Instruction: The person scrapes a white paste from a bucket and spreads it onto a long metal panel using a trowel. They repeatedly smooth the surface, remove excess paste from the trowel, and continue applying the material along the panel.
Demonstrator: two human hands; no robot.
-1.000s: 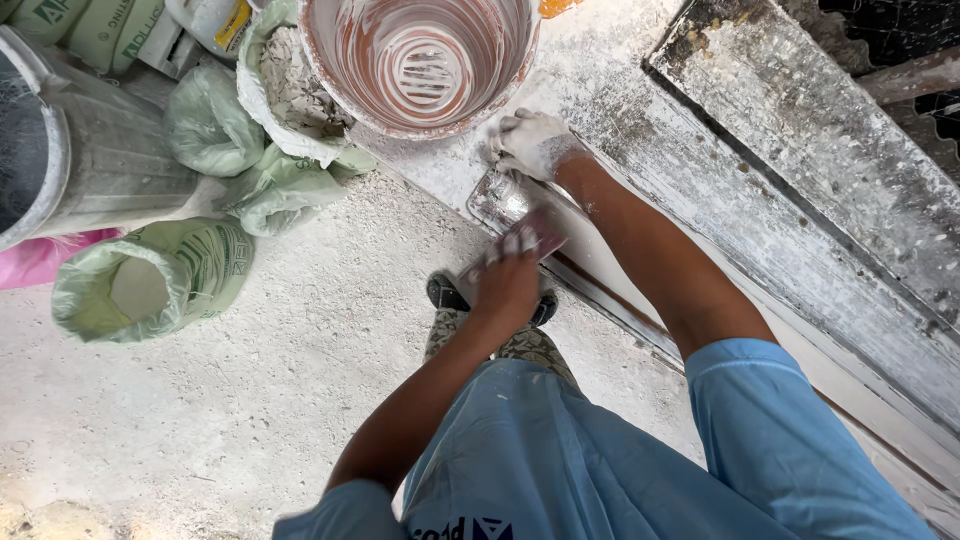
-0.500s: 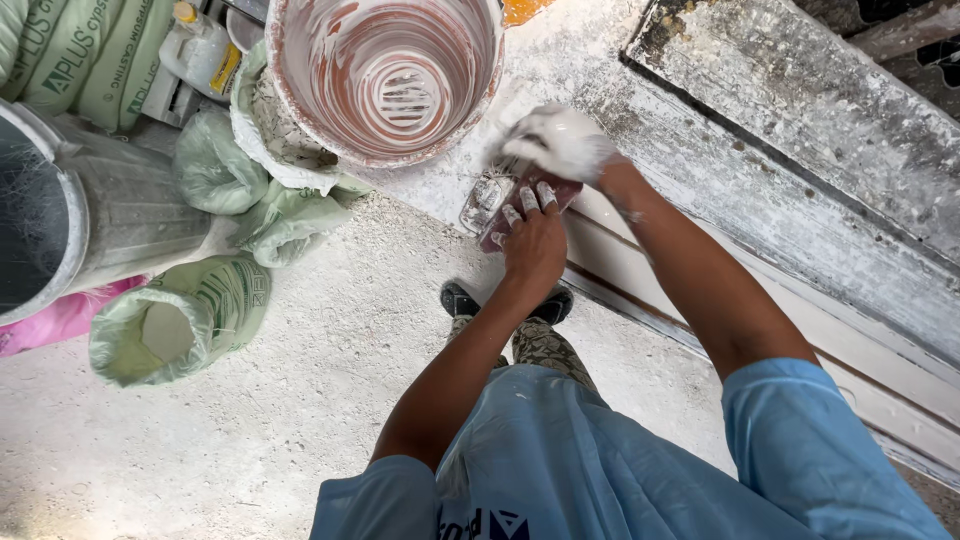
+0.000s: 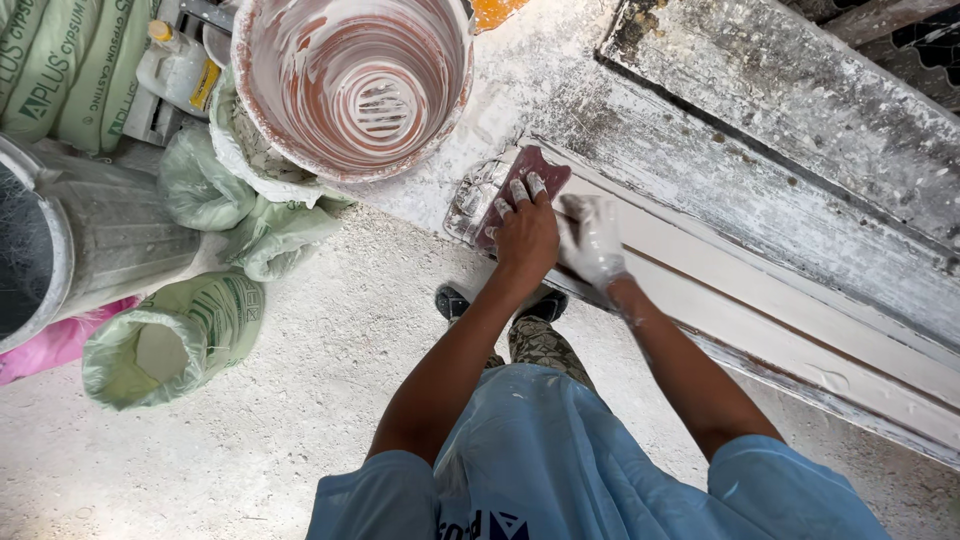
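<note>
Our left hand (image 3: 525,235) presses its plaster-dusted fingers (image 3: 517,190) flat on a reddish-brown sanding pad (image 3: 535,170), pinning it against the end of a long white plaster moulding (image 3: 760,300). Just beside it, our right hand (image 3: 592,240), coated white, lies open with fingers spread on the moulding, gripping nothing. The moulding rests on a plaster-caked surface (image 3: 700,150). Just beyond the pad stands a plaster-smeared bucket (image 3: 355,85). To the left on the dusty floor (image 3: 250,430) sit pale green sacks (image 3: 165,340) and a grey drum (image 3: 90,240).
</note>
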